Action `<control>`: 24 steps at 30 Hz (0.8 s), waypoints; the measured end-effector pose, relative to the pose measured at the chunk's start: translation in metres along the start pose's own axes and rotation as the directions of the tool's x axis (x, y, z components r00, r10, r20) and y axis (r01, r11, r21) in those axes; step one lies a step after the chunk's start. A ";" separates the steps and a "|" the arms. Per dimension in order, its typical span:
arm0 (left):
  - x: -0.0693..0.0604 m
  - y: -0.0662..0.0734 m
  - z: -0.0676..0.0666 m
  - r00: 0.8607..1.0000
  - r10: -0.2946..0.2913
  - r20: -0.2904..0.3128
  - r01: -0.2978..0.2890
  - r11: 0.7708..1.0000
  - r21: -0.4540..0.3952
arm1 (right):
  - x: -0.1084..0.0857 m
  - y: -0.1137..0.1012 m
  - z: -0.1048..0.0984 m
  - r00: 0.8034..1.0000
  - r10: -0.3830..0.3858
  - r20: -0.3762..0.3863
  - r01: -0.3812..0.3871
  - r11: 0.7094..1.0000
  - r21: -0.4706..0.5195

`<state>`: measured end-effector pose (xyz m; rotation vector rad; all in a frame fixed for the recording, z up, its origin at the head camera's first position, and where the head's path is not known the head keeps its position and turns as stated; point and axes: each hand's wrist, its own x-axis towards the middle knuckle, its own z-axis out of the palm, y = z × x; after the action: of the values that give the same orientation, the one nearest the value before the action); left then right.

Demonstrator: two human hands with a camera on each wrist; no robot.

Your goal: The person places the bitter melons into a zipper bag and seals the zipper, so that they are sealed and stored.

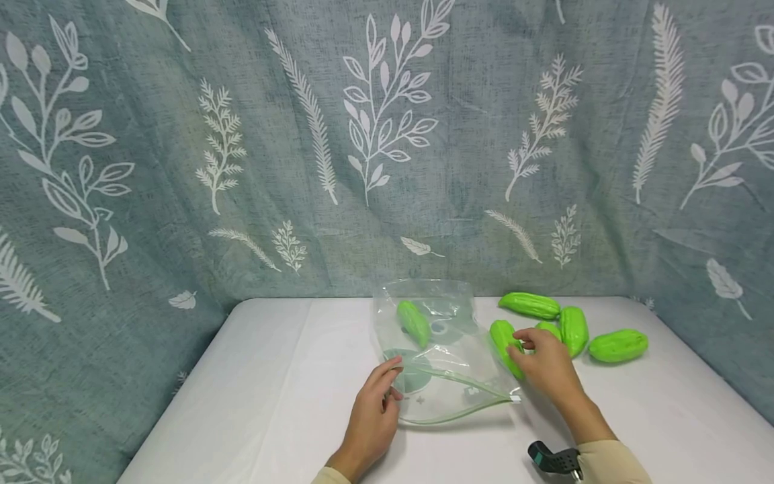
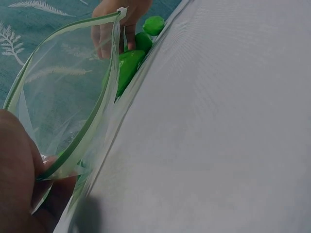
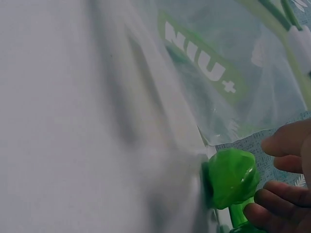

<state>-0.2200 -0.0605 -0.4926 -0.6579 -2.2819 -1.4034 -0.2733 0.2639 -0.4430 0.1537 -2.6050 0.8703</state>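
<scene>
A clear zip bag with green closure strips lies on the table, its mouth spread apart. My left hand pinches the left end of that mouth; the left wrist view shows the strip running between thumb and fingers. One green ridged gourd is inside the bag. Beside the bag's right edge lies another green gourd. Over it is my right hand, fingers loosely bent. In the right wrist view, thumb and fingers stand apart beside a gourd, not closed round it.
More green gourds lie on the right of the white table: one at the back, one upright-lying, one farther right, and one partly behind my right hand. A patterned curtain hangs behind. A dark strapped device is near my right sleeve.
</scene>
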 end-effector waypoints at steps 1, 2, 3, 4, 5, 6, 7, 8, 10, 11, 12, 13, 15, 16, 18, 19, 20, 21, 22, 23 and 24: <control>0.000 0.000 0.000 1.000 0.002 -0.001 -0.002 1.000 0.002 | 0.000 0.000 0.000 1.000 -0.004 0.004 0.004 1.000 -0.011; 0.000 0.000 0.000 1.000 0.004 -0.002 -0.004 1.000 0.001 | 0.000 0.000 0.000 1.000 -0.007 0.007 0.007 1.000 -0.025; 0.000 0.000 0.000 1.000 0.006 -0.004 -0.006 1.000 0.002 | 0.000 -0.001 0.000 1.000 -0.012 0.009 0.013 0.999 -0.037; 0.000 0.000 -0.001 1.000 0.007 -0.005 -0.007 1.000 0.003 | 0.000 -0.001 0.000 1.000 -0.018 0.010 0.019 0.999 -0.049; 0.000 0.001 -0.001 1.000 0.008 -0.005 -0.008 1.000 0.003 | 0.000 -0.001 0.000 1.000 -0.025 0.013 0.025 0.998 -0.061; 0.000 0.001 -0.001 1.000 0.008 -0.004 -0.008 1.000 0.002 | 0.000 -0.001 0.000 0.999 -0.029 0.015 0.030 0.997 -0.072; 0.000 0.001 -0.001 1.000 0.006 -0.004 -0.006 1.000 0.002 | 0.000 -0.001 0.001 0.999 -0.034 0.017 0.035 0.996 -0.082; 0.000 0.001 -0.001 1.000 0.006 -0.004 -0.006 1.000 0.001 | 0.000 -0.001 0.001 0.999 -0.036 0.020 0.038 0.995 -0.093; 0.000 0.002 -0.001 1.000 0.009 -0.005 -0.009 1.000 0.000 | -0.001 -0.001 0.002 0.999 -0.037 0.025 0.039 0.993 -0.109; 0.000 0.002 -0.001 1.000 0.011 -0.005 -0.011 1.000 0.000 | -0.001 -0.001 0.003 0.999 -0.036 0.026 0.038 0.993 -0.114; 0.001 0.002 -0.001 1.000 0.014 -0.006 -0.014 1.000 0.001 | -0.001 -0.001 0.003 0.999 -0.033 0.025 0.036 0.992 -0.119; 0.001 0.002 -0.001 1.000 0.016 -0.007 -0.016 1.000 0.001 | -0.001 -0.001 0.004 0.999 -0.032 0.025 0.035 0.992 -0.122; 0.001 0.002 -0.001 1.000 0.019 -0.007 -0.019 1.000 -0.001 | -0.002 -0.001 0.004 0.999 -0.031 0.028 0.034 0.991 -0.126; 0.001 0.002 0.000 1.000 0.019 -0.008 -0.019 1.000 -0.001 | -0.002 -0.001 0.005 0.999 -0.031 0.029 0.034 0.991 -0.126; 0.001 0.001 0.000 1.000 0.014 -0.007 -0.014 1.000 -0.002 | -0.003 -0.001 0.006 0.999 -0.028 0.035 0.032 0.991 -0.130; 0.001 0.001 0.000 1.000 0.012 -0.006 -0.012 1.000 -0.004 | -0.004 -0.002 0.007 0.999 -0.024 0.038 0.029 0.991 -0.134; 0.001 0.001 0.000 1.000 0.009 -0.004 -0.009 1.000 -0.005 | -0.004 -0.002 0.007 0.999 -0.021 0.041 0.026 0.990 -0.137; 0.001 0.001 0.000 1.000 0.008 -0.005 -0.008 1.000 -0.006 | -0.004 -0.002 0.008 0.999 -0.018 0.041 0.024 0.989 -0.143; 0.001 0.001 0.000 1.000 0.008 -0.005 -0.008 1.000 -0.006 | -0.005 -0.002 0.008 0.999 -0.017 0.041 0.023 0.989 -0.149; 0.001 0.001 0.000 1.000 0.009 -0.005 -0.009 1.000 -0.007 | -0.005 -0.002 0.009 0.999 -0.013 0.041 0.020 0.988 -0.155; 0.001 0.001 0.000 1.000 0.010 -0.006 -0.010 1.000 -0.008 | -0.004 -0.003 0.009 0.999 -0.011 0.041 0.018 0.987 -0.160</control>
<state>-0.2202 -0.0601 -0.4911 -0.6662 -2.2668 -1.4083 -0.2717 0.2561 -0.4501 0.1468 -2.6941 0.6550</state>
